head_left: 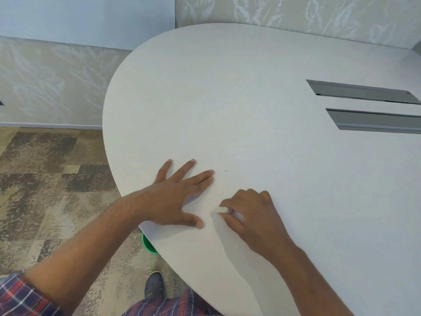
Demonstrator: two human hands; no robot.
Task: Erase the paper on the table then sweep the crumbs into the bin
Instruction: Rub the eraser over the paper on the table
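A white sheet of paper [205, 242] lies on the near left part of the white table [250, 99], hard to tell from the tabletop; its corner sticks out past the table edge. My left hand [180, 195] rests flat on the paper with fingers spread. My right hand [255, 217] pinches a small white eraser [221, 209] against the paper, just right of my left thumb. A tiny dark mark [226, 171] sits beyond my left fingertips. A green bin [149, 246] shows partly under the table edge.
Two grey slots [364, 92] are set into the tabletop at the far right. Patterned carpet [45, 179] covers the floor on the left. My shoe [155, 285] stands near the bin. Patterned walls close off the back.
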